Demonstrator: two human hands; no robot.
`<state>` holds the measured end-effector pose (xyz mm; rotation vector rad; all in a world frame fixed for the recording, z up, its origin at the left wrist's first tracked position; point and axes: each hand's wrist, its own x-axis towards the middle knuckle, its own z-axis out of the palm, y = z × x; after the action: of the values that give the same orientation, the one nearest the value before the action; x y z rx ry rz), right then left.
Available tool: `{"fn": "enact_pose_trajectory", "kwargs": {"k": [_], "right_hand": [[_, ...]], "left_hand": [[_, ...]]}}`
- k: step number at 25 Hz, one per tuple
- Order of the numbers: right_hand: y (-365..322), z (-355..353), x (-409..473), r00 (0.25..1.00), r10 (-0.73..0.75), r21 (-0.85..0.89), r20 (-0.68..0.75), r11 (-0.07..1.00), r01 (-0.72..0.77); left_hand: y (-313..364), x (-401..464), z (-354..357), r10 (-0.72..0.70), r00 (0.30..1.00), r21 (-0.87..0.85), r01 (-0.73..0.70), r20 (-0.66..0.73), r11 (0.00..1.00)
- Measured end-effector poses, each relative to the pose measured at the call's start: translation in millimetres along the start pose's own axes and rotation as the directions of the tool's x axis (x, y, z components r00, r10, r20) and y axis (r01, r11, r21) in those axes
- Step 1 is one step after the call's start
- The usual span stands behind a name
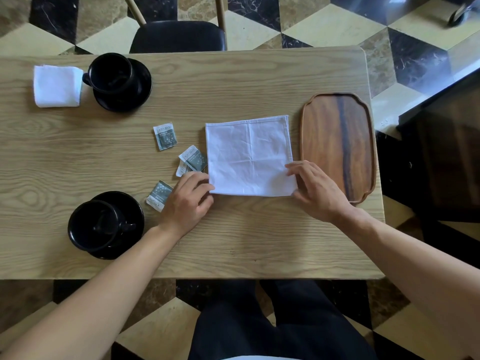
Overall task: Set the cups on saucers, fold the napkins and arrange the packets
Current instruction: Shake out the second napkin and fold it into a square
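We note the left hand [187, 201] covering part of one packet [159, 195]; its fingers pinch the near left corner of the flat napkin [249, 155]. Right hand [315, 189] pinches the near right corner, overlapping the wooden tray [337, 141].

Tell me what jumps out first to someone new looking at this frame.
The white napkin spread flat mid-table, with the left hand and right hand at its two near corners. Next, two black cups on saucers at the left, far cup and near cup, with a folded napkin beside the far one. Grey packets lie scattered between them, and a wooden tray sits at the right edge.
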<state>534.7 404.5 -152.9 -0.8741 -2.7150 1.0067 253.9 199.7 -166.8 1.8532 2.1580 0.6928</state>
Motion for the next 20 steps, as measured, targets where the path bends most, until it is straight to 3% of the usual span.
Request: {"fn": "enact_pose_trajectory", "kwargs": {"k": [3, 6, 11, 15, 18, 20], "right_hand": [[4.8, 3.5, -2.0, 0.985, -0.097, -0.214, 0.145, 0.969, 0.127], [11.6, 10.3, -2.3, 0.990, -0.097, -0.283, 0.101, 0.951, 0.122], [12.1, 8.6, 5.4, 0.986, -0.051, -0.038, -0.161, 0.998, 0.045], [5.7, 6.1, 3.3, 0.996, 0.015, 0.060, -0.084, 0.998, -0.010], [-0.6, 5.3, -2.0, 0.998, 0.008, 0.066, -0.069, 0.998, -0.003], [-4.5, 6.1, -5.1, 0.994, 0.062, 0.080, -0.092, 0.995, -0.054]], "left_hand": [[2.6, 1.6, -0.5, -0.036, 0.999, -0.025, 0.035, -0.032, 0.999], [7.8, 3.3, -2.2, -0.085, 0.994, -0.059, 0.081, -0.072, 0.995], [11.1, 3.0, -4.7, -0.223, 0.970, -0.139, 0.209, -0.094, 0.968], [22.8, -2.0, -7.3, -0.362, 0.932, -0.269, 0.355, 0.026, 0.895], [27.7, -8.5, -4.2, -0.292, 0.956, -0.286, 0.280, 0.003, 0.916], [28.5, -8.1, -3.0, -0.327, 0.945, -0.305, 0.306, -0.019, 0.902]]}}
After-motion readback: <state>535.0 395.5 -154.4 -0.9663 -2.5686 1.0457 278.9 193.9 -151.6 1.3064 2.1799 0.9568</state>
